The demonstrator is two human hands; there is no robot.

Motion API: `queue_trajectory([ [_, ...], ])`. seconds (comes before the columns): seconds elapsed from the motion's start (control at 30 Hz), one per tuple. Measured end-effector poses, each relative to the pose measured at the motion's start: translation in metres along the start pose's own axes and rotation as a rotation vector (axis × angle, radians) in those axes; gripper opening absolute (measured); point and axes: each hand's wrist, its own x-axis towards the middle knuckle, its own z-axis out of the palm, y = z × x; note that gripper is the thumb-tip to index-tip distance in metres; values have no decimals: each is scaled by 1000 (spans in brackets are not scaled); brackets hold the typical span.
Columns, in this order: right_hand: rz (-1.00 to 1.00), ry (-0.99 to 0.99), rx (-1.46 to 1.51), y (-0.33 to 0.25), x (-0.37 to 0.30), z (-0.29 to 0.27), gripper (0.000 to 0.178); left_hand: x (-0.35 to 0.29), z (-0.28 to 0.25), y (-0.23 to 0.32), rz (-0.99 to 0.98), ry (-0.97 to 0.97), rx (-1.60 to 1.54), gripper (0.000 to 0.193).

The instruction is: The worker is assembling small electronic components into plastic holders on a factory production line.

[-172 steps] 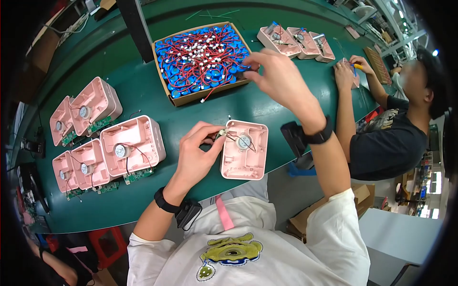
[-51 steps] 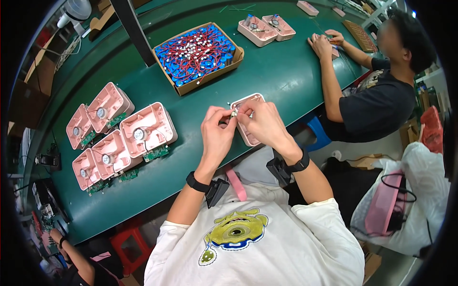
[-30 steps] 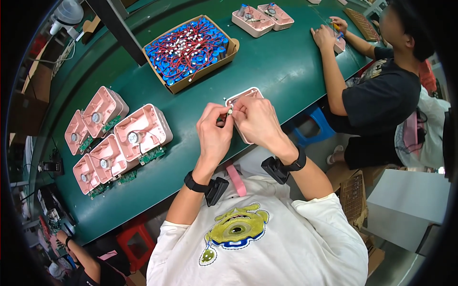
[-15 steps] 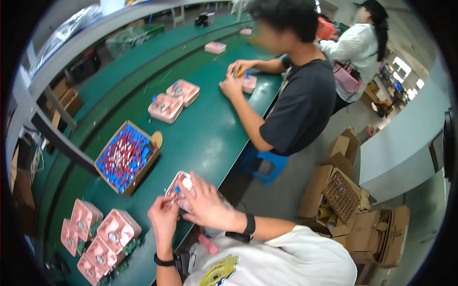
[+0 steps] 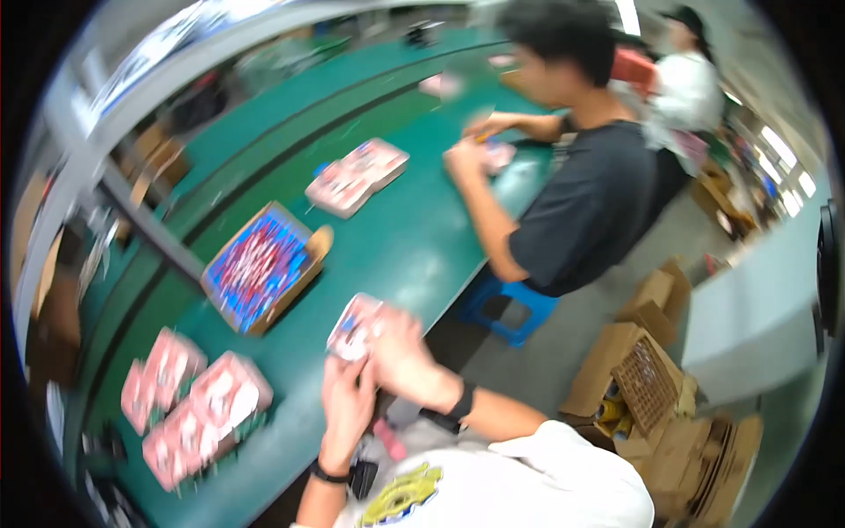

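A pink plastic housing (image 5: 359, 319) lies at the near edge of the green table, its open side up, with a small blue part inside. My right hand (image 5: 400, 356) is closed around its right side. Low on its near end, my left hand (image 5: 348, 400) has its fingers bent together, gripping that edge; motion blur hides the fingertips and anything small between them. To the left, a cardboard box (image 5: 295, 304) holds many blue parts with red and white wires. Several similar pink housings (image 5: 231, 387) stand grouped at the lower left.
Two pink housings (image 5: 380, 163) sit farther along the green table (image 5: 396, 233). A co-worker in a dark shirt (image 5: 590, 198) handles another housing at the table's right edge. A blue stool (image 5: 506, 310) and open cardboard cartons (image 5: 603, 370) are on the floor. A metal frame post (image 5: 150, 224) rises at left.
The view has swung, so the scene sits farther right. My left hand has moved from the left side of the housing to its near end; my right hand stays on its right side.
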Motion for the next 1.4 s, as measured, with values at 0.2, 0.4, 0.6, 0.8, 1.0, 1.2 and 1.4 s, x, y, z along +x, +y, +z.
queue_trajectory([
  [0.2, 49, 76, -2, 75, 75, -39, 95, -29, -52, 25, -284, 147, -166, 25],
  [0.4, 118, -10, -119, 181, 173, -14, 99, -88, -90, -28, -282, 444, 139, 27],
  [0.6, 153, -20, -273, 163, 197, -16, 106, -108, -117, -39, -449, 628, 326, 29],
  [0.8, -926, -56, 292, -46, 120, -51, 50, -112, -123, -63, -626, 751, 260, 32],
  [1.0, -1416, -258, 252, -175, 115, 15, 37, -105, -116, -63, -918, 803, -383, 35],
  [1.2, -1435, -287, 256, -184, 124, 26, 34, -95, -124, -62, -933, 741, -513, 34],
  [1.4, -1226, -412, 450, -187, 137, 60, 34, -94, -130, -67, -974, 682, -662, 29],
])
